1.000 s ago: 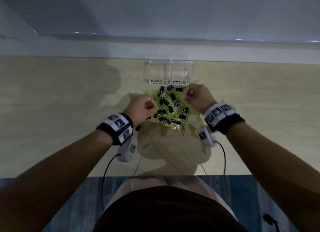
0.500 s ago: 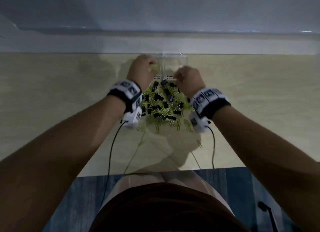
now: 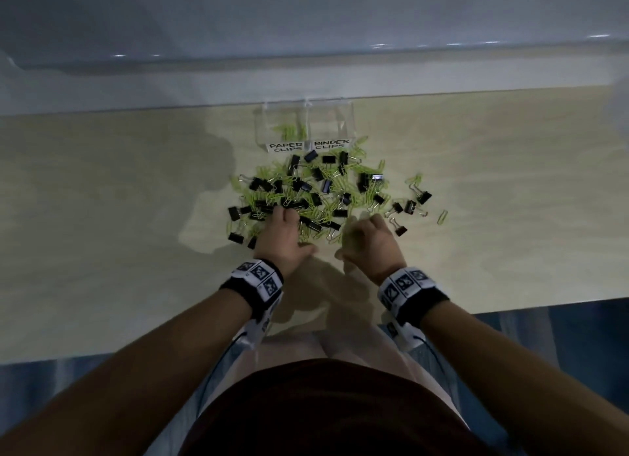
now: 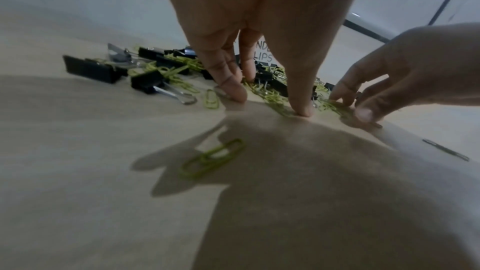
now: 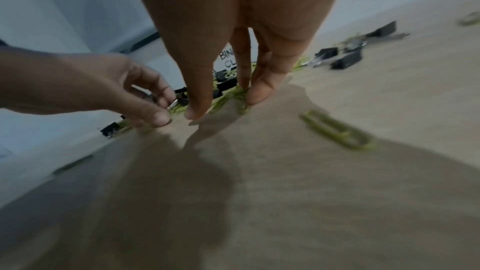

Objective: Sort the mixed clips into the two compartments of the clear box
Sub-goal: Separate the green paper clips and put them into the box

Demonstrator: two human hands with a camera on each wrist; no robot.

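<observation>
I have both hands low at the near edge of the pile (image 3: 316, 196), which lies in the middle of the head frame on the table (image 3: 119, 217). The clear box (image 3: 306, 123) stands just above the pile, and only its left compartment, marked for paper clips, shows a few green clips; the right one looks empty to me.

My left hand (image 3: 284, 239) reaches down with straight fingers, and its fingertips (image 4: 301, 110) press on the table among the green paper clips (image 4: 275, 100). I cannot see that it pinches anything yet. My right hand (image 3: 371, 246) has thumb and fingers drawn close over a green clip in the lower centre of the right wrist frame, but the picture is blurred, so I cannot tell if the clip is really held.

The risk I see is tangling. The green clips lie hooked under the black binder clips (image 3: 366, 181), so lifting one may drag others, or bring a black clip into the wrong compartment. Flat clips can also slip from the fingertips. One green clip (image 4: 213, 158) lies alone nearer to me, in the lower middle of the left wrist frame, and may be forgotten.
</observation>
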